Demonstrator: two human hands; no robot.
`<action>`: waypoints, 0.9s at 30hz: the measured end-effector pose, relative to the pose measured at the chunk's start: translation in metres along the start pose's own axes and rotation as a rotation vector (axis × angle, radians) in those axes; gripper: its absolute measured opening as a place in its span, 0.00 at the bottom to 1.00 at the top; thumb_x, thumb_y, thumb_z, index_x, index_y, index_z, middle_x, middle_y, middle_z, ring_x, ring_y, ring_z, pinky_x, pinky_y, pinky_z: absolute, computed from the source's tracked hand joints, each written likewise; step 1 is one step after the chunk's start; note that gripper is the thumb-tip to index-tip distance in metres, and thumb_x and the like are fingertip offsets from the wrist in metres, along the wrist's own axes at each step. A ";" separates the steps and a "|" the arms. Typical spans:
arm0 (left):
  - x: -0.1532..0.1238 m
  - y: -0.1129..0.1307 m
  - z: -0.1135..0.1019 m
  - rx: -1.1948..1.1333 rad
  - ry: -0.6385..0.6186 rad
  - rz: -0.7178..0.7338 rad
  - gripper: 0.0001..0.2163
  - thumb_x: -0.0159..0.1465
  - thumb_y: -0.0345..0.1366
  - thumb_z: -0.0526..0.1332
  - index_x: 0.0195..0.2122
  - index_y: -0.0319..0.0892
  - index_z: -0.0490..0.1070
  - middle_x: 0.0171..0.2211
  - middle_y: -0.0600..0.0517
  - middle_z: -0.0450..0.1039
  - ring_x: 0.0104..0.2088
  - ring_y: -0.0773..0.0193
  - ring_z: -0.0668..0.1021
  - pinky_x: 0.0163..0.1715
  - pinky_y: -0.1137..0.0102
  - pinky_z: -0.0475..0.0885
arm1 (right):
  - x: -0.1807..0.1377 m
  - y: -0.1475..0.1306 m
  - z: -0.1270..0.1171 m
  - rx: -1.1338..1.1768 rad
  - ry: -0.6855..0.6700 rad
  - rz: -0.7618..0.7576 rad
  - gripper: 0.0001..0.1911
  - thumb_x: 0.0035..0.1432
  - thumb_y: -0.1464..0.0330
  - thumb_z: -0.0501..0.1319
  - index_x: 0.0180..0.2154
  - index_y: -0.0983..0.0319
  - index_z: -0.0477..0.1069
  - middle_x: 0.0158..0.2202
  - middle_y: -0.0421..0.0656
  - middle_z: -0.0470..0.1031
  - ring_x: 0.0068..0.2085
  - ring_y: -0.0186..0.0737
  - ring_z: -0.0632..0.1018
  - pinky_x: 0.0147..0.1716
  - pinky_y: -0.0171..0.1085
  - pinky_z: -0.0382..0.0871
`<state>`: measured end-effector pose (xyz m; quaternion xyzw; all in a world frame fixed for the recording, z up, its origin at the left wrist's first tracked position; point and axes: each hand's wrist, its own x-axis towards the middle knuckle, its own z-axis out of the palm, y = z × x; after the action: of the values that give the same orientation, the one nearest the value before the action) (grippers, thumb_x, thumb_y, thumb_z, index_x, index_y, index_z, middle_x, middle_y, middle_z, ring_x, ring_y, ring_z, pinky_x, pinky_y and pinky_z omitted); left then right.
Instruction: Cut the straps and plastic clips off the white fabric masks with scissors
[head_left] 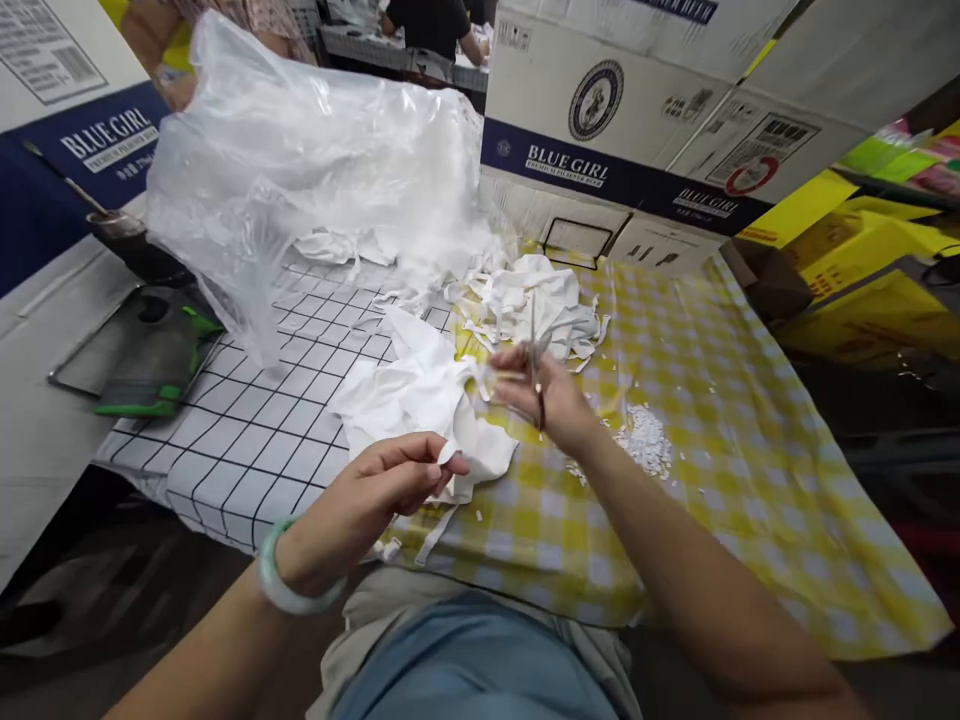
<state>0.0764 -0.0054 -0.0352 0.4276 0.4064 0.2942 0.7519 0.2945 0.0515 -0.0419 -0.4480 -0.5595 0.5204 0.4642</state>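
"White fabric point(409, 395): is that what you're holding?"

"Yes. My left hand point(401, 475) pinches one edge of it, thumb against finger, and the rest lies bunched just ahead of me. My right hand point(559, 400) is closed around small scissors point(538, 385), their tips pointing away from me; they're too blurred to tell whether the blades are apart."

"How far along are you?"

"Partway, I'd judge. White snippets point(645, 443) heaped beside my right wrist suggest plenty of cutting is done. Farther out lies a pile of white strapped pieces point(536, 300); whether those are trimmed or waiting, I can't tell."

"What's underneath?"

"Two covers: a black-and-white grid cloth point(240, 430) to the left and a yellow checked cloth point(757, 490) to the right. The fabric lies across both. A big clear plastic bag point(322, 150) sits behind, whitish inside."

"And the room?"

"A Blue Girl carton point(600, 165) stands at the back, with a black wire stand point(550, 240) before it. Yellow boxes point(862, 240) crowd the right side. Farther off, there's a person in a dark top point(431, 30)."
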 end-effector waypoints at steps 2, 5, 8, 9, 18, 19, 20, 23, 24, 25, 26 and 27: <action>-0.002 -0.004 -0.003 0.000 -0.020 0.004 0.13 0.65 0.42 0.60 0.28 0.40 0.71 0.19 0.58 0.56 0.21 0.72 0.55 0.22 0.75 0.53 | -0.024 0.020 0.017 0.022 -0.154 0.008 0.19 0.47 0.63 0.72 0.39 0.59 0.68 0.48 0.44 0.74 0.50 0.42 0.75 0.52 0.42 0.67; -0.006 -0.004 -0.003 0.055 -0.038 -0.003 0.17 0.66 0.45 0.60 0.25 0.39 0.69 0.20 0.56 0.60 0.22 0.72 0.60 0.24 0.75 0.57 | -0.041 0.035 0.035 0.031 -0.241 0.058 0.17 0.47 0.64 0.70 0.39 0.61 0.70 0.42 0.43 0.73 0.41 0.38 0.75 0.41 0.37 0.68; -0.008 -0.005 -0.001 0.080 -0.025 -0.030 0.14 0.64 0.46 0.62 0.33 0.39 0.74 0.28 0.52 0.68 0.25 0.71 0.65 0.25 0.75 0.61 | -0.035 0.034 0.031 0.070 -0.182 0.113 0.13 0.44 0.66 0.69 0.32 0.62 0.68 0.30 0.38 0.69 0.30 0.33 0.69 0.30 0.33 0.62; -0.008 -0.006 0.000 0.108 0.006 -0.029 0.14 0.65 0.47 0.62 0.36 0.39 0.74 0.28 0.52 0.67 0.25 0.71 0.65 0.24 0.75 0.60 | -0.032 0.031 0.026 0.091 -0.161 0.118 0.13 0.43 0.66 0.69 0.30 0.62 0.68 0.28 0.37 0.68 0.28 0.32 0.67 0.28 0.32 0.60; -0.002 -0.003 -0.004 0.824 0.034 0.389 0.10 0.70 0.38 0.55 0.41 0.43 0.75 0.31 0.51 0.74 0.31 0.65 0.73 0.32 0.73 0.67 | -0.003 -0.013 -0.012 0.020 -0.258 0.234 0.11 0.46 0.64 0.66 0.29 0.63 0.69 0.22 0.35 0.64 0.24 0.29 0.63 0.23 0.30 0.53; -0.003 0.002 -0.002 0.806 0.011 0.364 0.11 0.70 0.38 0.54 0.42 0.43 0.76 0.31 0.51 0.75 0.31 0.65 0.74 0.31 0.73 0.67 | 0.001 -0.014 -0.010 0.030 -0.266 0.252 0.11 0.46 0.63 0.66 0.29 0.63 0.69 0.22 0.34 0.64 0.24 0.29 0.63 0.22 0.30 0.53; -0.004 0.008 0.002 0.781 -0.004 0.338 0.12 0.70 0.39 0.54 0.43 0.44 0.76 0.31 0.51 0.75 0.31 0.64 0.74 0.30 0.73 0.67 | 0.004 -0.014 -0.007 0.042 -0.272 0.271 0.11 0.46 0.63 0.66 0.29 0.62 0.69 0.22 0.34 0.64 0.23 0.29 0.63 0.22 0.30 0.52; -0.002 0.021 0.014 0.727 0.005 0.391 0.12 0.70 0.37 0.54 0.40 0.44 0.77 0.31 0.50 0.72 0.33 0.63 0.74 0.32 0.72 0.69 | 0.010 -0.004 0.005 0.081 -0.287 0.315 0.13 0.45 0.62 0.69 0.28 0.62 0.68 0.21 0.33 0.63 0.22 0.28 0.61 0.20 0.30 0.51; 0.001 0.023 0.018 0.718 0.032 0.464 0.11 0.70 0.36 0.55 0.39 0.44 0.78 0.33 0.50 0.71 0.36 0.62 0.74 0.37 0.72 0.69 | 0.010 0.002 0.010 0.100 -0.290 0.324 0.14 0.44 0.62 0.70 0.28 0.62 0.67 0.20 0.33 0.63 0.21 0.27 0.61 0.20 0.30 0.51; 0.005 0.024 0.022 0.702 0.062 0.540 0.11 0.69 0.35 0.56 0.37 0.44 0.79 0.37 0.49 0.71 0.41 0.61 0.73 0.42 0.70 0.69 | 0.009 0.009 0.014 0.123 -0.294 0.332 0.16 0.44 0.61 0.70 0.27 0.62 0.67 0.20 0.32 0.63 0.21 0.27 0.61 0.20 0.30 0.50; 0.010 0.023 0.026 0.665 0.088 0.599 0.11 0.68 0.34 0.56 0.36 0.44 0.79 0.41 0.48 0.70 0.46 0.59 0.72 0.48 0.69 0.68 | 0.006 0.016 0.018 0.148 -0.294 0.341 0.17 0.44 0.59 0.70 0.27 0.62 0.67 0.20 0.32 0.62 0.21 0.27 0.60 0.20 0.30 0.50; 0.016 0.022 0.030 0.597 0.099 0.627 0.11 0.68 0.33 0.56 0.35 0.44 0.79 0.44 0.47 0.69 0.50 0.57 0.71 0.53 0.67 0.66 | 0.002 0.023 0.020 0.172 -0.290 0.350 0.18 0.45 0.57 0.70 0.27 0.62 0.67 0.19 0.32 0.61 0.21 0.27 0.59 0.20 0.30 0.50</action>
<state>0.1085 0.0053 -0.0125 0.7144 0.3597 0.3980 0.4493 0.2751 0.0520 -0.0657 -0.4176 -0.4879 0.6974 0.3183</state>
